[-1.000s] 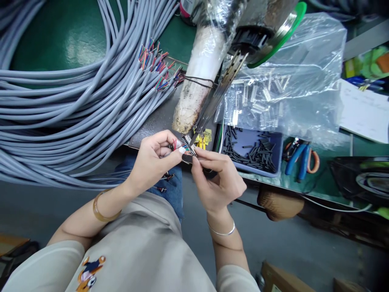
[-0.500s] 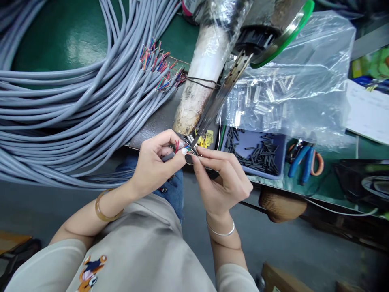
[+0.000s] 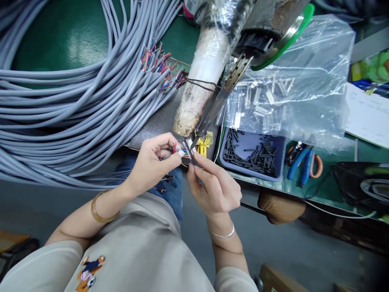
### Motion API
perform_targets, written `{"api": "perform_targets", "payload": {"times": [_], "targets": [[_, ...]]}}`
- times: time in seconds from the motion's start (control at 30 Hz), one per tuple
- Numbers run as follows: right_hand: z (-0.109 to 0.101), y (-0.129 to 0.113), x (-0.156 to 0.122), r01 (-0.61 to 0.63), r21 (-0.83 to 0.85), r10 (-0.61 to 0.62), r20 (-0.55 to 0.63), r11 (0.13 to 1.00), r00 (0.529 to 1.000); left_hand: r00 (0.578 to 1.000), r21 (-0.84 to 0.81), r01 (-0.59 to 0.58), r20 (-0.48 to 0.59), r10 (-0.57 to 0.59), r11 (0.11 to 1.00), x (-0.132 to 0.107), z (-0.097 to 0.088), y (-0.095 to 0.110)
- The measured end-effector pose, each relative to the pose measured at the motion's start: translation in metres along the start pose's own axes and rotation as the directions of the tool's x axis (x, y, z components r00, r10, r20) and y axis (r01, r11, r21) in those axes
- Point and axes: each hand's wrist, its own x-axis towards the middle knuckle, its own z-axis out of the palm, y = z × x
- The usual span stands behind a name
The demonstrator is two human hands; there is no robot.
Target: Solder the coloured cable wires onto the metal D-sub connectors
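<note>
The shirt (image 3: 146,239) is nearest, cut off by the lower edge of the picture. Beyond it, the left hand (image 3: 154,160) is mostly closed: thumb and forefinger press together on thin coloured wires (image 3: 185,153), and the other fingers curl behind. These fingers hide a good part of the wires. The right hand (image 3: 215,184) has its fingers bent, with thumb and forefinger nearly together at the lower end of a small connector (image 3: 189,147). I cannot tell if it grips the connector itself or a dark piece between the fingertips.

Compared with half a second ago, the right hand sits a little lower and more to the left, and its fingers are more curled. The row of pins is now plainer to see.

The connector is between the two hands, tilted, just under the dark tip of the perforated metal tube (image 3: 232,81). It looks silvery, with a comb of pins on the side of the wires. Whether the tip touches it is too small to judge.

Just beside it lies a yellow piece (image 3: 202,148), partly covered by the tube. Farther, a bluish tray (image 3: 243,142) holds short black pieces (image 3: 264,158), and a clear bag (image 3: 319,93) overlaps its back edge. On the left, many grey cables (image 3: 75,105) run out of the picture.
</note>
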Motion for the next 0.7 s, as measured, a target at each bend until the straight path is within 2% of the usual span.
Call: {"api": "perform_targets", "payload": {"times": [0.1, 0.23, 0.3, 0.4, 0.47, 0.57, 0.63, 0.7], "targets": [[-0.002, 0.001, 0.0, -0.035, 0.035, 0.034, 0.015, 0.999, 0.999, 0.999, -0.003, 0.027, 0.023, -0.027, 1.0, -0.001, -0.002, 0.0], [-0.011, 0.002, 0.001, -0.251, 0.197, 0.237, 0.092, 0.948, 0.967, 0.986, -0.013, 0.149, 0.077, -0.148, 0.989, -0.003, -0.006, -0.002], [-0.018, 0.003, 0.002, -0.326, 0.244, 0.314, 0.087, 0.914, 0.945, 0.973, -0.036, 0.206, 0.111, -0.201, 0.978, -0.004, -0.007, -0.003], [-0.028, 0.001, 0.005, -0.318, 0.191, 0.301, 0.111, 0.929, 0.947, 0.964, -0.067, 0.232, 0.147, -0.22, 0.97, -0.007, -0.009, -0.005], [-0.032, -0.002, 0.009, -0.299, 0.148, 0.264, 0.216, 0.943, 0.94, 0.962, -0.058, 0.225, 0.174, -0.212, 0.973, -0.008, -0.009, -0.005], [-0.032, -0.006, 0.013, -0.361, 0.154, 0.289, 0.359, 0.92, 0.887, 0.957, -0.045, 0.215, 0.208, -0.201, 0.976, -0.011, -0.01, -0.005], [-0.031, -0.006, 0.013, -0.462, 0.17, 0.389, 0.337, 0.87, 0.857, 0.958, -0.064, 0.214, 0.21, -0.196, 0.975, -0.012, -0.01, -0.006], [-0.03, -0.003, 0.012, -0.536, 0.229, 0.504, 0.188, 0.812, 0.843, 0.962, -0.094, 0.211, 0.194, -0.19, 0.973, -0.012, -0.01, -0.006]]}}
